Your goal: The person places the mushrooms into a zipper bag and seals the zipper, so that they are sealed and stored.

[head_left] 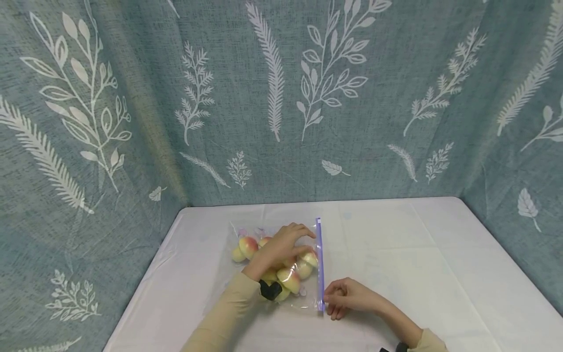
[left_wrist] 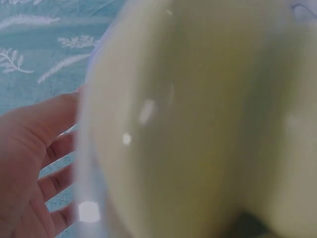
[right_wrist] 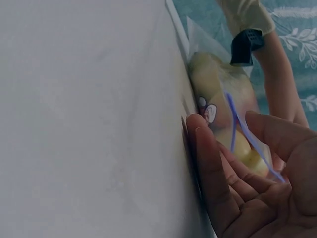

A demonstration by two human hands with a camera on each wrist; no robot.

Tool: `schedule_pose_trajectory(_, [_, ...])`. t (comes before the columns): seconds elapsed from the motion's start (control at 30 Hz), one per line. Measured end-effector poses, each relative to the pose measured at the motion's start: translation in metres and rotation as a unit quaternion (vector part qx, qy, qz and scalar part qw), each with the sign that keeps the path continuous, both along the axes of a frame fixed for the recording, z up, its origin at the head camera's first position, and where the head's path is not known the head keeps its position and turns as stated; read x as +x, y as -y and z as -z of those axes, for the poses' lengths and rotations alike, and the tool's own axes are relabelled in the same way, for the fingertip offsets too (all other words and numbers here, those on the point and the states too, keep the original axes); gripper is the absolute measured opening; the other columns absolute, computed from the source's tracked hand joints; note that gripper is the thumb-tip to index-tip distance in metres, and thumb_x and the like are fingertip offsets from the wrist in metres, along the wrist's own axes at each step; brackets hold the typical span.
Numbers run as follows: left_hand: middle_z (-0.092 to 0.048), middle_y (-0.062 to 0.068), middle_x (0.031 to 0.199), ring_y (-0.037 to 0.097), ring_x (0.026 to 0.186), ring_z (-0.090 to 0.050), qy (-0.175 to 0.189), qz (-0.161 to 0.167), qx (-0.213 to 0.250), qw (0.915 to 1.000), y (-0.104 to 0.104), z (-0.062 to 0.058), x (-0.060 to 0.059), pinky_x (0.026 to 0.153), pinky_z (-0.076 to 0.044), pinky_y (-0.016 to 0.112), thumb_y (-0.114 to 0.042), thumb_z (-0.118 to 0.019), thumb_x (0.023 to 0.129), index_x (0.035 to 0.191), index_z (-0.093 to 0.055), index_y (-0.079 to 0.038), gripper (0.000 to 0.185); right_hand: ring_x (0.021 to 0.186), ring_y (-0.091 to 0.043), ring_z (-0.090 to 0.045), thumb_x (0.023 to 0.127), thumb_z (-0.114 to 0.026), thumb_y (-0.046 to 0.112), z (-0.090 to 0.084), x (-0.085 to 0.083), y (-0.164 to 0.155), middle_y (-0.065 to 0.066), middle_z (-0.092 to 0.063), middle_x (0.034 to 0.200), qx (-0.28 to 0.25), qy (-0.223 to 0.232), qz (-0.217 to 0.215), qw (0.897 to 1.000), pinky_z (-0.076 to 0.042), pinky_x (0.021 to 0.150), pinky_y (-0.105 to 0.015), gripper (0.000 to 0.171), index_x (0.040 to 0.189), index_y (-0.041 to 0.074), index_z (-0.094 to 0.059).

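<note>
Lying on the white table (head_left: 440, 254), one clear zip bag (head_left: 281, 264) is running its purple seal strip (head_left: 319, 259) away from the person, its long axis pointing from the near edge toward the leaf-patterned backdrop (head_left: 281, 98). The right hand (head_left: 347, 297) is sitting at the near end of that strip, just to its right and touching it, and its fingers (right_wrist: 213, 168) are curling in with the thumb against the bag's edge, apparently pinching the seal, though the exact grip is hard to make out. The rest of the strip is stretching straight ahead of this hand, so the right hand is the nearer one to the seal.

The left hand (head_left: 281, 249) is resting on top of the bag, left of the strip, fingers spread and pressing down on the fruit (head_left: 248, 246) inside. The pale yellow, red-blushed pieces are numbering about seven, but overlap is making an exact count uncertain. The left wrist view is showing only a blurred close-up of one fruit beside relaxed fingers (left_wrist: 34, 148).
</note>
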State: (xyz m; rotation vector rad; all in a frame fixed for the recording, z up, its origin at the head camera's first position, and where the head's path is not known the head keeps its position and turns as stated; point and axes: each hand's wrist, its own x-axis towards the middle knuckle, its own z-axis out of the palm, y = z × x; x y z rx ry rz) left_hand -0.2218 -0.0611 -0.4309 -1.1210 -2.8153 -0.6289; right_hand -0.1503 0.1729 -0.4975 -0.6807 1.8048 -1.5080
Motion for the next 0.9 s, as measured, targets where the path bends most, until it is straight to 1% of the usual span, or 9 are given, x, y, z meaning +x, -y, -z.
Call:
schedule_pose_trajectory(0.07, [-0.059, 0.000, 0.120, 0.019, 0.112, -0.050, 0.001, 0.001, 0.000, 1.0000, 0.000, 0.000, -0.003, 0.099, -0.041, 0.037, -0.029, -0.057, 0.092, 0.118, -0.060, -0.015, 0.030, 0.062, -0.012, -0.067, 0.093, -0.057, 0.017, 0.002, 0.001, 0.002, -0.019, -0.068, 0.079, -0.006, 0.001, -0.001, 1.000, -0.059, 0.058, -0.030, 0.027, 0.101, -0.008, -0.056])
schedule_pose_trajectory(0.23, [-0.060, 0.001, 0.120, 0.021, 0.112, -0.051, 0.020, 0.007, 0.004, 0.9998, -0.001, 0.000, -0.013, 0.098, -0.041, 0.040, -0.025, -0.060, 0.091, 0.117, -0.061, -0.013, 0.028, 0.061, -0.013, -0.067, 0.092, -0.058, 0.016, 0.004, 0.005, 0.006, -0.023, -0.068, 0.078, -0.015, 0.003, 0.006, 1.000, -0.059, 0.057, -0.030, 0.026, 0.101, -0.008, -0.053])
schedule_pose_trajectory(0.33, [-0.060, 0.001, 0.120, 0.022, 0.113, -0.051, 0.035, 0.005, 0.000, 0.9994, -0.002, -0.001, -0.017, 0.099, -0.041, 0.042, -0.027, -0.060, 0.090, 0.116, -0.062, -0.013, 0.029, 0.061, -0.014, -0.067, 0.091, -0.058, 0.016, 0.004, 0.007, 0.008, -0.025, -0.067, 0.079, -0.015, 0.009, 0.017, 1.000, -0.059, 0.057, -0.029, 0.026, 0.101, -0.008, -0.053])
schedule_pose_trajectory(0.43, [-0.060, 0.001, 0.119, 0.022, 0.113, -0.051, 0.037, 0.004, -0.003, 0.9993, -0.002, -0.002, -0.021, 0.099, -0.042, 0.043, -0.029, -0.061, 0.090, 0.116, -0.062, -0.014, 0.030, 0.062, -0.014, -0.067, 0.091, -0.059, 0.016, 0.003, 0.008, 0.008, -0.025, -0.067, 0.080, -0.016, 0.017, 0.026, 0.999, -0.059, 0.058, -0.029, 0.027, 0.101, -0.008, -0.053])
schedule_pose_trajectory(0.53, [-0.061, 0.001, 0.118, 0.022, 0.111, -0.052, 0.038, 0.003, -0.004, 0.9993, -0.002, -0.003, -0.024, 0.098, -0.043, 0.044, -0.030, -0.061, 0.090, 0.116, -0.062, -0.014, 0.030, 0.063, -0.014, -0.068, 0.091, -0.059, 0.017, 0.003, 0.009, 0.008, -0.023, -0.068, 0.080, -0.017, 0.021, 0.028, 0.999, -0.059, 0.058, -0.028, 0.027, 0.100, -0.008, -0.054])
schedule_pose_trajectory(0.73, [-0.061, 0.003, 0.117, 0.023, 0.109, -0.053, 0.040, 0.011, 0.000, 0.9991, -0.001, -0.006, -0.027, 0.096, -0.044, 0.042, -0.026, -0.061, 0.090, 0.116, -0.062, -0.011, 0.030, 0.064, -0.014, -0.068, 0.092, -0.058, 0.019, 0.003, 0.010, 0.008, -0.020, -0.069, 0.079, -0.021, 0.022, 0.022, 0.999, -0.058, 0.059, -0.028, 0.028, 0.097, -0.008, -0.056])
schedule_pose_trajectory(0.9, [-0.061, 0.003, 0.118, 0.024, 0.111, -0.052, 0.059, 0.008, -0.007, 0.9982, 0.000, -0.008, -0.031, 0.098, -0.042, 0.042, -0.027, -0.060, 0.091, 0.117, -0.061, -0.011, 0.031, 0.065, -0.014, -0.068, 0.092, -0.058, 0.020, 0.004, 0.010, 0.009, -0.022, -0.068, 0.080, -0.020, 0.017, 0.022, 0.999, -0.058, 0.059, -0.027, 0.028, 0.096, -0.008, -0.057])
